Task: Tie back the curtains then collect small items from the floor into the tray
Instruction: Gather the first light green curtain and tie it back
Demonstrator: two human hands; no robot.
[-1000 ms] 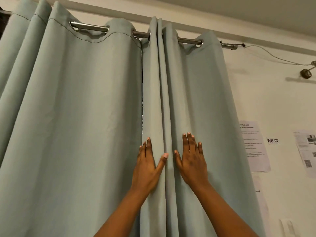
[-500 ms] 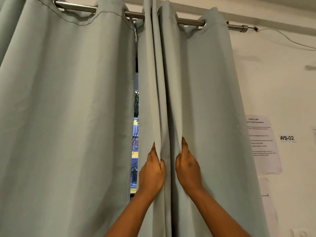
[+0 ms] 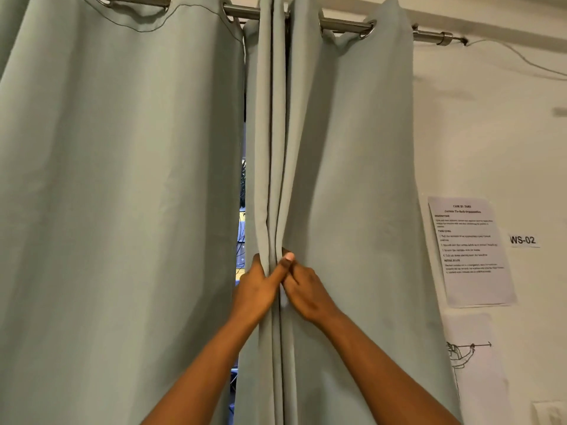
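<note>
Grey-green right curtain (image 3: 352, 179) folds, pressed flat a second ago, are now bunched between the gripping left hand (image 3: 256, 291) and right hand (image 3: 306, 291) (gathering begun; tie-back not yet applied).

head view: worn on the person's head, close to the curtain (image 3: 352, 179)
facing: forward, tilted up toward the rod (image 3: 343, 24)
</note>
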